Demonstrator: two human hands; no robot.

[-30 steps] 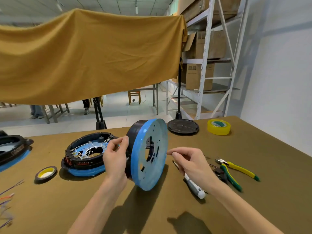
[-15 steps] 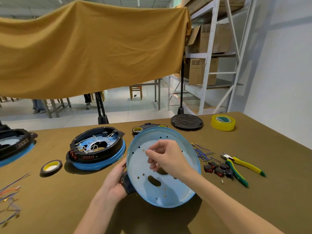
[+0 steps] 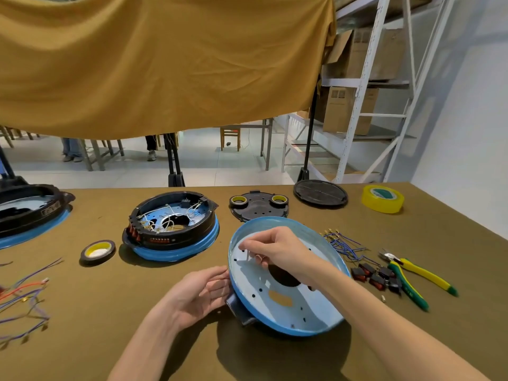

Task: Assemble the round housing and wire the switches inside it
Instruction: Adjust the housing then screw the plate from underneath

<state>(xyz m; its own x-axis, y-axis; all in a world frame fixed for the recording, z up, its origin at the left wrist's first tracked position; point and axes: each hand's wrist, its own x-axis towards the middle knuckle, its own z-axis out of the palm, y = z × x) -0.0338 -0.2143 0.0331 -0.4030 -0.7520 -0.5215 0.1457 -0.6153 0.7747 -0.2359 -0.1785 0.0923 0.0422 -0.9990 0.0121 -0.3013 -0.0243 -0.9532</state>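
A round blue housing (image 3: 316, 312) with a black part under it lies tilted in front of me, its pale inner face up, pierced by small holes and a large opening. My left hand (image 3: 203, 292) grips its left rim and the black part. My right hand (image 3: 277, 250) reaches into the dish and pinches a small screw (image 3: 248, 254) against the upper left of the plate. Red and black switches (image 3: 376, 276) and blue wires (image 3: 341, 243) lie to the right.
A wired black and blue housing (image 3: 173, 229) stands at the middle left, another (image 3: 27, 213) at the far left. Pliers (image 3: 412, 276), yellow tape (image 3: 382, 198), a black disc (image 3: 320, 193), a black plate (image 3: 258, 209), a tape roll (image 3: 98, 251) and loose wires (image 3: 24, 298) surround me.
The housing went from standing on edge to lying tilted with its inner face up. My right hand moved from its right side into the dish with the screw.
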